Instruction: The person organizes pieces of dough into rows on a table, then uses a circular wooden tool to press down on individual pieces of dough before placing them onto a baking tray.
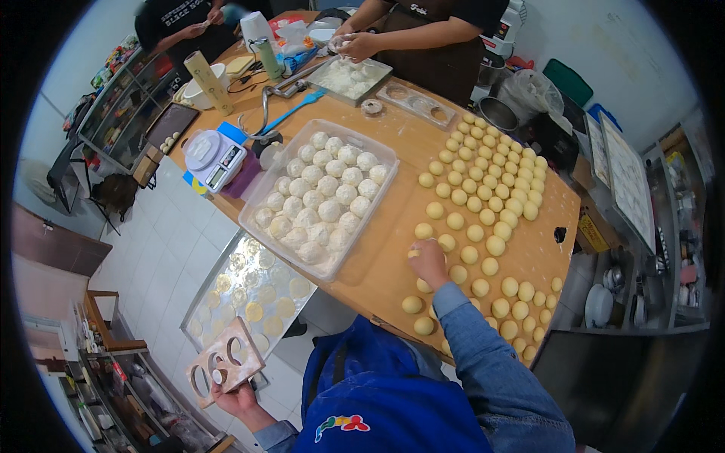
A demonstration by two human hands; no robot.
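Observation:
My left hand (236, 394) grips a pale wooden board (245, 362) with round cut-out holes, at the lower left beside a metal tray of flattened pale rounds (282, 308). A small white-topped round piece (219, 376) shows at the board, too small to name. My right hand (427, 263) is closed over a yellow dough ball (414, 254) on the wooden table (377, 287), among rows of similar balls (474, 254). Left of it sits a clear plastic container (391, 167) filled with white, flour-coated balls (327, 186).
A digital scale (219, 166), blue brush (291, 112), metal hook (266, 102), tray of white powder (347, 75) and second holed board (415, 102) lie farther back. Two people (430, 53) (181, 38) work across the table. Trays (627, 189) lean on the right, near shelving (680, 226).

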